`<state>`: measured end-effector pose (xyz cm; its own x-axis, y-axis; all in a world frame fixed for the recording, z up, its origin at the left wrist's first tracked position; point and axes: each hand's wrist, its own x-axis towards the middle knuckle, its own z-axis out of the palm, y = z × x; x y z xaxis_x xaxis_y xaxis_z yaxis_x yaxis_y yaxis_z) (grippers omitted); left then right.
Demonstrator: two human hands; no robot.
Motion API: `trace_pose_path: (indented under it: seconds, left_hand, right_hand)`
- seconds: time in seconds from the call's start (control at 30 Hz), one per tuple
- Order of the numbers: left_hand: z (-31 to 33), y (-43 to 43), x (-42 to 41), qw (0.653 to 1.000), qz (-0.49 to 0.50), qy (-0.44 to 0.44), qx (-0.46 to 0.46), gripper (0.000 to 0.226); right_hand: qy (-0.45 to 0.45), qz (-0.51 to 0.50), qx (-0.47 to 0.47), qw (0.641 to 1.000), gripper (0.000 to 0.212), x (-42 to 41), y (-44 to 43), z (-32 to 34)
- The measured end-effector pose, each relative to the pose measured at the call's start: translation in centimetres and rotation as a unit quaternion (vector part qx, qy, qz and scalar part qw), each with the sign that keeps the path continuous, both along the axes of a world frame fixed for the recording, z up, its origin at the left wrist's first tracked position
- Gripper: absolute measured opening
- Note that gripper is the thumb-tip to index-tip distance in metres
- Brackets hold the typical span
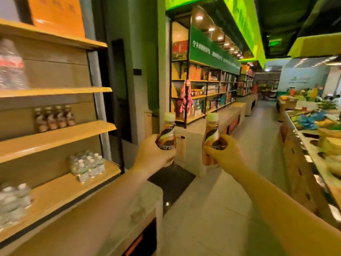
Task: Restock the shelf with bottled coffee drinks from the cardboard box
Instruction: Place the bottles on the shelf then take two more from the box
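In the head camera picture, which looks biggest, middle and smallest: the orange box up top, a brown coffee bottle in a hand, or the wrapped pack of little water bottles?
1. Orange cardboard box
2. Shrink-wrapped water bottle pack
3. Brown coffee bottle

The pack and the bottle look close in size, and the bottle is nearer the camera, so that order is unsure.

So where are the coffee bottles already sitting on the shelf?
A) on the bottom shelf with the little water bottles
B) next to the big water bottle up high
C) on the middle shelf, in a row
C: a row of brown coffee bottles stands on the middle shelf, apart from the water packs on other shelves.
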<state>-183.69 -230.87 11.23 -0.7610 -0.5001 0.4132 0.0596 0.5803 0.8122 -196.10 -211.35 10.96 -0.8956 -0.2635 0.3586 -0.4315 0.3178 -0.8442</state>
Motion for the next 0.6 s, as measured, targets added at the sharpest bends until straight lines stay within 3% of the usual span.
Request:
trace_pose_path:
  seconds: [0.1, 0.17, 0.27, 0.33, 0.5, 0.6]
  left_hand:
    - [0.4, -5.9, -1.0, 0.997, 0.079, 0.0, 0.023, 0.047]
    - [0.5, -9.9, -1.2, 0.993, 0.116, 0.003, 0.032, 0.043]
    - [0.5, -16.3, -1.2, 0.985, 0.163, 0.013, 0.049, 0.036]
    - [0.3, -20.5, -1.4, 0.979, 0.196, 0.018, 0.051, 0.036]
    - [0.0, -31.5, -1.8, 0.957, 0.287, 0.03, 0.033, 0.025]
    - [-0.2, -38.2, -1.9, 0.945, 0.326, 0.02, 0.023, 0.028]
  right_hand:
    - [0.024, 0.068, 0.013, 0.997, 0.021, -2.8, -7.1, 0.6]
    - [0.023, 0.12, 0.014, 0.992, 0.023, -4.0, -12.0, 0.7]
    - [0.018, 0.174, 0.029, 0.984, 0.055, -5.9, -19.9, 0.2]
    - [0.023, 0.201, 0.034, 0.979, 0.061, -6.8, -25.2, 0.0]
    - [0.009, 0.271, 0.02, 0.962, 0.06, -8.7, -39.0, -0.3]
    - [0.01, 0.32, 0.014, 0.947, 0.047, -9.8, -47.2, -0.5]
